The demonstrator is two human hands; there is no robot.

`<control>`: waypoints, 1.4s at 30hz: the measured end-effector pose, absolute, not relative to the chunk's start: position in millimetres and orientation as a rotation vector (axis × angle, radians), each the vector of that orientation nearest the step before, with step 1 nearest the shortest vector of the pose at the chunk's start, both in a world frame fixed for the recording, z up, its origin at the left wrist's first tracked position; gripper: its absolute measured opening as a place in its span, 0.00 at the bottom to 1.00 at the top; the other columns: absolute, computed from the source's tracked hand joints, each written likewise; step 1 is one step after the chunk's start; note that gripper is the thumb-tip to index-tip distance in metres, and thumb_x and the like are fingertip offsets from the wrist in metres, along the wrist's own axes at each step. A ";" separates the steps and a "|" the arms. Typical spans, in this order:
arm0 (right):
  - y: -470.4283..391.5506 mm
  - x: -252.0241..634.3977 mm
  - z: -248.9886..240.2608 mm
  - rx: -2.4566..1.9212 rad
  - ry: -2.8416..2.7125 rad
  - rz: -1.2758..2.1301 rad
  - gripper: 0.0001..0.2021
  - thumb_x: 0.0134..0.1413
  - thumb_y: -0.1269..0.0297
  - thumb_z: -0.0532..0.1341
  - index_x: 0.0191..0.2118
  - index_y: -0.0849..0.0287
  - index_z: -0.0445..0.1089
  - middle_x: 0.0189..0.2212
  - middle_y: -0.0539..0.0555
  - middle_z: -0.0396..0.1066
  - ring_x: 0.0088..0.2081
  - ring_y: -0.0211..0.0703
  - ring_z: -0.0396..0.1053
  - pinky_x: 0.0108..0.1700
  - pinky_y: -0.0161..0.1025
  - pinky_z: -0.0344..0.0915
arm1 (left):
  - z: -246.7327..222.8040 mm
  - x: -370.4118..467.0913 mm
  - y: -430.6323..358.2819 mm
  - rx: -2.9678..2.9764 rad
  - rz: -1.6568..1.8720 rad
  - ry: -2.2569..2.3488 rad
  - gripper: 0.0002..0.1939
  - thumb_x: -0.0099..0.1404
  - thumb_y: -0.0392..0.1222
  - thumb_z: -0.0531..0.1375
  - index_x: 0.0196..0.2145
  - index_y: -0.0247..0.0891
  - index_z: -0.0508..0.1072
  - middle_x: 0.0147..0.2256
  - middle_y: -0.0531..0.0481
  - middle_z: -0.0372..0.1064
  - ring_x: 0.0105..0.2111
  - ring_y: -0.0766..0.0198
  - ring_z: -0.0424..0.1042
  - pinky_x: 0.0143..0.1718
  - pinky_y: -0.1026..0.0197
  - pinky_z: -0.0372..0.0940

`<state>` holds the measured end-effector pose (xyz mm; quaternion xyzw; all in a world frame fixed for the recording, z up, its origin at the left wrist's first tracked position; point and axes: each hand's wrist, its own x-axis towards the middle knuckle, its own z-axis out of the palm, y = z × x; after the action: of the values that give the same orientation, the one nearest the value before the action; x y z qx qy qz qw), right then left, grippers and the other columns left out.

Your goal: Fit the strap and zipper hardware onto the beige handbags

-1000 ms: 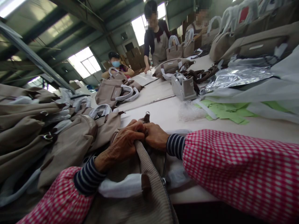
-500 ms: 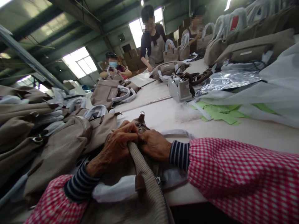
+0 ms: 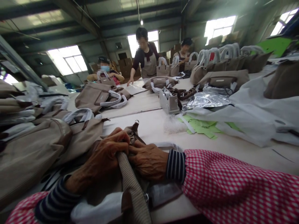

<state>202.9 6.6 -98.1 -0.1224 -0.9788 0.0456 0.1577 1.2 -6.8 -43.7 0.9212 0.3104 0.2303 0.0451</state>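
A taupe handbag (image 3: 132, 183) with a zipper along its ribbed top edge lies in front of me, its far end tab with a metal ring pointing away. My left hand (image 3: 108, 152) is closed on the zipper edge near that far end. Close against it, my right hand (image 3: 148, 158) grips the same edge from the right, fingers bent and partly hidden. One handle of the bag, wrapped in white film (image 3: 98, 208), sticks out below my left wrist. The zipper pull (image 3: 146, 197) hangs at the near part of the zipper.
More taupe bags (image 3: 35, 152) are piled on the left. A tape dispenser (image 3: 168, 101), green paper pieces (image 3: 203, 126) and clear plastic sheets (image 3: 252, 115) lie on the white table (image 3: 144, 124). Several co-workers, one a standing person (image 3: 147, 59), are across the table among more bags.
The view has levelled and turned right, so the bag and hands appear lower and further left. Both hands still grip the zipper edge; my right hand's fingers look a little more spread.
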 end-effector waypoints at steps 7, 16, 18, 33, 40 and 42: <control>-9.8 210.1 -91.1 -0.614 -2.591 0.320 0.12 0.67 0.70 0.58 0.52 0.57 0.75 0.59 0.59 0.65 0.54 0.51 0.60 0.57 0.48 0.64 | -44.5 -6.4 -15.5 2.723 0.801 1.058 0.10 0.60 0.27 0.58 0.24 0.38 0.72 0.36 0.48 0.70 0.41 0.59 0.66 0.39 0.59 0.64; -5.1 205.2 -84.7 -0.755 -2.808 0.262 0.15 0.65 0.66 0.60 0.55 0.56 0.73 0.53 0.61 0.66 0.49 0.53 0.64 0.44 0.45 0.66 | -50.5 -7.5 -15.0 2.675 0.796 1.038 0.10 0.60 0.26 0.60 0.25 0.37 0.72 0.36 0.49 0.69 0.41 0.59 0.66 0.40 0.58 0.62; -4.4 204.5 -81.7 -0.755 -2.825 0.304 0.15 0.64 0.67 0.60 0.55 0.57 0.74 0.53 0.61 0.67 0.49 0.53 0.66 0.44 0.45 0.65 | -52.2 -7.7 -13.4 2.680 0.787 1.050 0.10 0.60 0.26 0.60 0.25 0.37 0.73 0.36 0.49 0.69 0.40 0.60 0.67 0.40 0.58 0.62; -16.7 208.4 -79.2 -0.899 -2.689 0.532 0.04 0.64 0.69 0.63 0.40 0.61 0.75 0.41 0.55 0.77 0.43 0.45 0.72 0.44 0.38 0.60 | -58.8 -6.3 -12.8 2.556 0.896 1.067 0.10 0.58 0.26 0.60 0.26 0.38 0.77 0.35 0.49 0.72 0.40 0.60 0.67 0.41 0.58 0.62; 7.0 198.4 -78.6 -1.028 -2.643 0.258 0.06 0.65 0.68 0.60 0.44 0.62 0.73 0.41 0.58 0.78 0.40 0.46 0.73 0.39 0.40 0.57 | -58.1 -5.7 -17.1 2.449 0.953 1.025 0.11 0.53 0.26 0.54 0.26 0.38 0.74 0.34 0.49 0.72 0.38 0.60 0.68 0.42 0.58 0.62; 19.5 191.8 -81.0 -1.102 -2.566 0.210 0.07 0.65 0.67 0.59 0.43 0.62 0.73 0.40 0.59 0.79 0.40 0.48 0.74 0.38 0.41 0.57 | -52.2 -7.7 -17.0 2.402 0.846 1.063 0.10 0.54 0.28 0.54 0.27 0.39 0.73 0.34 0.50 0.72 0.39 0.59 0.69 0.45 0.57 0.63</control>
<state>191.8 19.5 -81.0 -0.3879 -0.9030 0.0740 0.1695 -7.7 -17.0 -52.2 0.8546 0.3783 0.3011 0.1897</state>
